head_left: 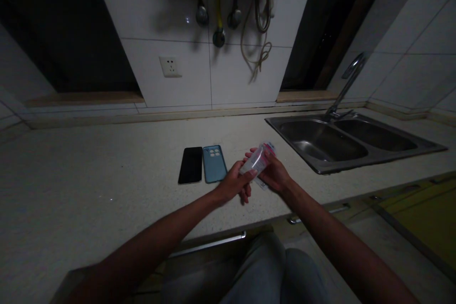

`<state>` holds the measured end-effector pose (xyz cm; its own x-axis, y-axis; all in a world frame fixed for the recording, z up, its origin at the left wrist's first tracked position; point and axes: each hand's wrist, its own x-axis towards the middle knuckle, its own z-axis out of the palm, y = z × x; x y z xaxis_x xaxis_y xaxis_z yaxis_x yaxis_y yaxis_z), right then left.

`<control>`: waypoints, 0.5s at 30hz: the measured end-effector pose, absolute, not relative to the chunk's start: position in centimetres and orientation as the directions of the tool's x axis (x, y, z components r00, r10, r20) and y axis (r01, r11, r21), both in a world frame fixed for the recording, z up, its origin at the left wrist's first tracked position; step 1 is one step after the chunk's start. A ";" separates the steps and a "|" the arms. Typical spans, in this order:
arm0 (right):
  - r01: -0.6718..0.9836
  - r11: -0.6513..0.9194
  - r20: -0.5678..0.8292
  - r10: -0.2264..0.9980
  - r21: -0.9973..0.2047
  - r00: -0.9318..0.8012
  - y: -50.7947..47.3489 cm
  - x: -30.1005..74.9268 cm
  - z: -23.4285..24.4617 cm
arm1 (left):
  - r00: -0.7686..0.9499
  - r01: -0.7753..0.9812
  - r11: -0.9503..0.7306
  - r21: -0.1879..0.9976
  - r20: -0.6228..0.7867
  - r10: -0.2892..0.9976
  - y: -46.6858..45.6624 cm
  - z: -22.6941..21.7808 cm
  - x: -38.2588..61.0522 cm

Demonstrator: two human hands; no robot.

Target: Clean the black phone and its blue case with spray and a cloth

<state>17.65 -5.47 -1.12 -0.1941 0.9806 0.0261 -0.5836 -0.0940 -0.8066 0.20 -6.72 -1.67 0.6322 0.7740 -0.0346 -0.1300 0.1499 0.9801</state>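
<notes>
Clear packet [255, 161] with pink markings, held in both hands to the right of the blue phone case [215, 169]
Fingers of the left hand [233, 183] grip its near end, those of the right hand [276, 173] its pink end, over the table [142, 161]; the dark phone [191, 165] lies just left of the case; handling the packet seems the step in hand, and the next move likely calls for a light, steady grip

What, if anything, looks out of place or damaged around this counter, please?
The thin, cream cord hangs bunched in a loose tangle against the white tiled wall, which looks untidy. I see no clear spill or damage.
</notes>
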 end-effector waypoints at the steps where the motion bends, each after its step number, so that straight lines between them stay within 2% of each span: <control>1: -0.572 -0.095 0.017 0.982 -0.815 -0.188 -5.5 17.6 -1.2 | 0.648 -0.140 0.176 0.974 -0.044 0.760 -6.8 -1.7 0.2; 11: -0.552 -0.113 -0.052 0.991 -0.826 -0.126 -5.2 17.3 -0.9 | 0.754 -0.187 0.344 0.920 -0.090 0.650 -7.2 -0.5 -0.1; 15: -0.564 -0.125 -0.064 0.990 -0.816 -0.127 -5.2 17.2 -0.8 | 0.783 -0.190 0.355 0.915 -0.077 0.617 -6.8 -0.8 -0.3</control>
<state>17.17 -5.24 -0.78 -0.1268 0.9899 -0.0636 -0.5637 -0.1247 -0.8165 -0.30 -6.83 -0.76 0.7830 0.6172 -0.0771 -0.1897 0.3550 0.9154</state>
